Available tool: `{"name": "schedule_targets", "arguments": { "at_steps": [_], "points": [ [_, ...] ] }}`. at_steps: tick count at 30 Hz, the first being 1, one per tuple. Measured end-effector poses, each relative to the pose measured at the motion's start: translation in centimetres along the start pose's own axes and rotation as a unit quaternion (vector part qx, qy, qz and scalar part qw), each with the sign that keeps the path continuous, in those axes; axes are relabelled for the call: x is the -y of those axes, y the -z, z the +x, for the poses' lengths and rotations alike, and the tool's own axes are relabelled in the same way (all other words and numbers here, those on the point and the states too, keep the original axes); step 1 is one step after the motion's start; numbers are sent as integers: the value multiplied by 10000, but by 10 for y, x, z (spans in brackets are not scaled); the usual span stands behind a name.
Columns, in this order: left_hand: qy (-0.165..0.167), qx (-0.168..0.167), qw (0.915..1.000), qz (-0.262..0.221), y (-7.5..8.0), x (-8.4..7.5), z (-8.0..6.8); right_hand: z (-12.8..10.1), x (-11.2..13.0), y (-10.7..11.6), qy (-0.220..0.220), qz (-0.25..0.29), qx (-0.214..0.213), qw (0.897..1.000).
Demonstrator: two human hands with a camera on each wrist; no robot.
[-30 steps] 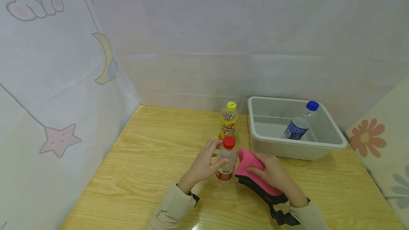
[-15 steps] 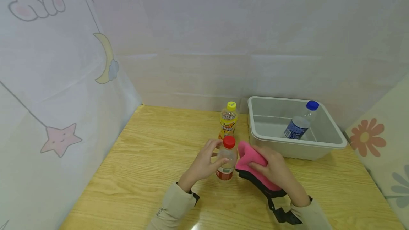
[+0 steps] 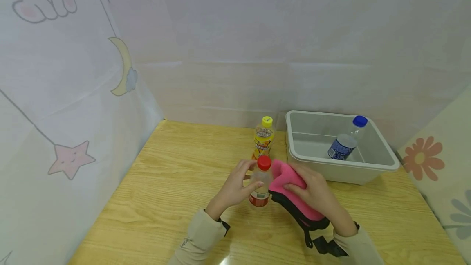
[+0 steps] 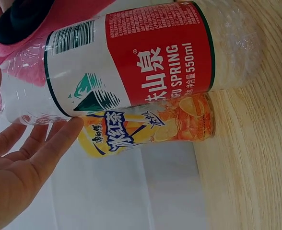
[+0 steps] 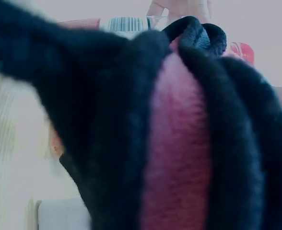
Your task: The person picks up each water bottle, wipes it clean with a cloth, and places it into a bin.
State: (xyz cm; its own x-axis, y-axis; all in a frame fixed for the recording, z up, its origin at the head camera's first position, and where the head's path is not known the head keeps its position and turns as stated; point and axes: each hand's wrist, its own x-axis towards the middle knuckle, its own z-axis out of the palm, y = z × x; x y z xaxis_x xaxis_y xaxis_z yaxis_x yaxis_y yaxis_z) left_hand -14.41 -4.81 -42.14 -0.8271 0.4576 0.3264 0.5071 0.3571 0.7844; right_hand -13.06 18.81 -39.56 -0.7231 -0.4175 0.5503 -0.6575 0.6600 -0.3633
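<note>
Head view: the red-capped bottle [image 3: 259, 195] stands between the two hands, upright, right of the middle of the wooden surface [image 3: 184, 167] and well in from its far edge. The left grip [image 3: 235, 186] is curled round it from the left, thumb on the near side. The right grip [image 3: 312, 187] holds a pink cloth [image 3: 292, 189] with black trim, whose long axis slants from the near right up toward the bottle's right side; whether it touches the bottle I cannot tell. So the left grip is the nearer, with the cloth between bottle and right grip. Toward the far edge stands a yellow-capped bottle [image 3: 263, 140]; by that edge, farther right, a grey bin [image 3: 342, 171] holds a blue-capped bottle [image 3: 343, 146].

Left wrist view: fingertips meet the bottle above its label, its base lying toward the wood; the cloth shows beside its upper end.

Right wrist view: blurred cloth and trim hide most of the right grip; the bottle's barcode and red cap show beyond.
</note>
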Motion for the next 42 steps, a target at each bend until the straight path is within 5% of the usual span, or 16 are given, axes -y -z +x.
{"name": "schedule_targets", "arguments": {
  "at_steps": [12, 19, 28, 42],
  "points": [
    [-122, -248, 9996, -106, 3, -1, 0, 12, 8, -2, 387, 16, 174, 9991],
    [-171, -129, 9997, -70, 2, -4, 2, 13, 10, -5, -81, 119, 700, 9974],
    [-35, 45, 10000, -51, 1, -12, 2, 9, 9, -9, -441, 47, 854, 9954],
    [-246, -655, 9975, 88, -8, -9, -1, -7, 1, -32, -900, 153, 946, 9913]
  ]
}}
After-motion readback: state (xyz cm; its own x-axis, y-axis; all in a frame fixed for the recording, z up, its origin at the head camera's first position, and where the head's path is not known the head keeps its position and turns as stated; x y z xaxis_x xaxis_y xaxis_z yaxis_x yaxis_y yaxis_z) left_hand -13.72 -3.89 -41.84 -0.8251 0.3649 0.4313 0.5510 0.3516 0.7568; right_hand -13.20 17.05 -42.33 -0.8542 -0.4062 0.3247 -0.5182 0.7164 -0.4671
